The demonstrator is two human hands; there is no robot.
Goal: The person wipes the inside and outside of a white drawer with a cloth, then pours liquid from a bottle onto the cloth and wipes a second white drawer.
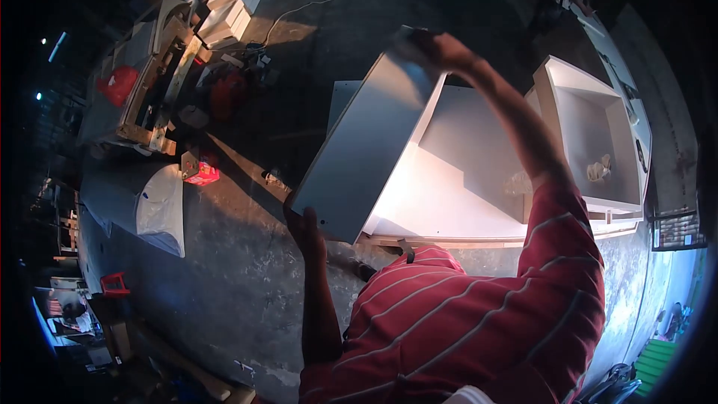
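A flat white board (359,142), tilted up on its edge, is held between my two hands. My left hand (305,228) grips its near left corner, close to a small dark hole. My right hand (452,56) is closed over the far end, where the board is smeared by motion and a dark patch hides the fingertips. Just beyond and to the right of the board lies a large white cabinet carcass (464,209), its inside partly lit and partly in shadow. An open white box (555,116) stands at its right end.
A crumpled pale lump (599,169) lies inside the white box. To the left are a wooden workbench (134,135) with a red bag (120,85), a red carton (200,170) and a curved white sheet (161,209). White boxes (226,19) are stacked farther back. A red stool (114,284) stands lower left.
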